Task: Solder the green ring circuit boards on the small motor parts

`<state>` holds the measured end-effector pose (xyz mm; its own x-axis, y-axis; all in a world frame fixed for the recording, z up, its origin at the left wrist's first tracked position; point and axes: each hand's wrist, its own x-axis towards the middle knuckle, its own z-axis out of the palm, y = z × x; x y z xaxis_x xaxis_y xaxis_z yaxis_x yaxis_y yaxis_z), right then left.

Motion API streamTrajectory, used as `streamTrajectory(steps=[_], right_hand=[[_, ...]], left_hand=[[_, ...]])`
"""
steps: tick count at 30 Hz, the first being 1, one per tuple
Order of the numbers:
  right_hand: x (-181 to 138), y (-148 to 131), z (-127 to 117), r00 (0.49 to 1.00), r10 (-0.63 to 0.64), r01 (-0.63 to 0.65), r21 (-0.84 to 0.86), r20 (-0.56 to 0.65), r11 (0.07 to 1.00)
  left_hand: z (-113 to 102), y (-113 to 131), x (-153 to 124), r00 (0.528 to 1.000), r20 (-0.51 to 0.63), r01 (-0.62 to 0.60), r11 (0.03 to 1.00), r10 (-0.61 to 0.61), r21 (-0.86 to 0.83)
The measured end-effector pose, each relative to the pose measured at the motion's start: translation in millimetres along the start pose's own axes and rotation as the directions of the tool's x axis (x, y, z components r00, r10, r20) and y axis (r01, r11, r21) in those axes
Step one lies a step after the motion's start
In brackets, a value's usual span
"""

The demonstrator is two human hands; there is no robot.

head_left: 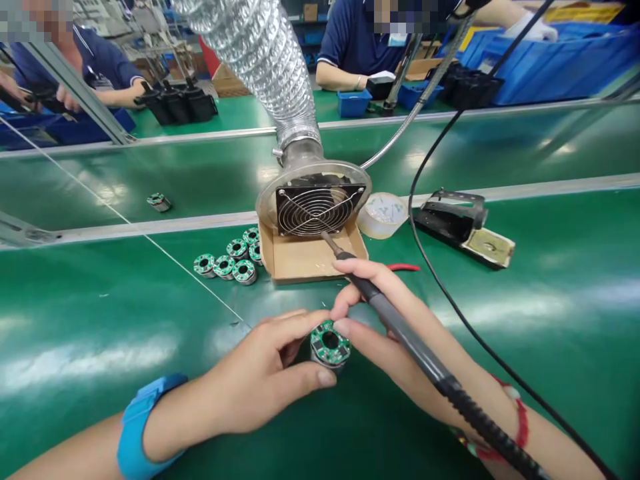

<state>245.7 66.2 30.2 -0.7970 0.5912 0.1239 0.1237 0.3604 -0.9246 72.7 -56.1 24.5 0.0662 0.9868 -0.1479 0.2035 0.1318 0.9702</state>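
Note:
My left hand [255, 373] is shut on a round motor-like unit with a green circuit board on top [330, 345], gripping its sides between fingers and thumb. My right hand [373, 320] grips a black soldering iron [400, 327] like a pen, and its fingertips rest against the unit's edge. The iron's metal tip [327, 240] points away from the unit, over a cardboard tray [313, 261]. Several matching units [233, 257] stand in a cluster left of the tray, beyond my hands. The underside of the held unit is hidden.
A fume extractor with a fan grille [315, 208] and foil duct stands behind the tray. A tape roll [383, 215], an iron stand [463, 223] and a black cable [450, 300] lie to the right. Another unit [159, 202] sits on the raised shelf. Co-workers sit beyond.

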Motion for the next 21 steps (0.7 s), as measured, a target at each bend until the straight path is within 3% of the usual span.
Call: streamTrajectory(steps=[5,13,19,21], right_hand=[[3.9,-1.9,3.4,1.000,-0.007,0.007,0.045,0.012,0.999],[5.2,-8.0,8.1,0.996,-0.082,0.078,-0.103,-0.031,0.992],[4.2,4.4,9.3,0.986,-0.153,0.160,-0.121,0.067,0.980],[1.3,9.6,11.5,0.988,-0.153,0.156,-0.087,0.036,0.984]], left_hand=[[2.0,-3.3,0.2,0.999,-0.026,0.030,0.999,-0.029,0.011],[1.9,-0.1,1.7,0.999,-0.046,0.024,0.996,-0.020,0.089],[2.8,-5.3,3.4,0.998,-0.060,0.041,0.981,-0.030,0.189],[3.4,-7.8,4.8,0.999,-0.053,0.014,0.982,-0.004,0.186]])
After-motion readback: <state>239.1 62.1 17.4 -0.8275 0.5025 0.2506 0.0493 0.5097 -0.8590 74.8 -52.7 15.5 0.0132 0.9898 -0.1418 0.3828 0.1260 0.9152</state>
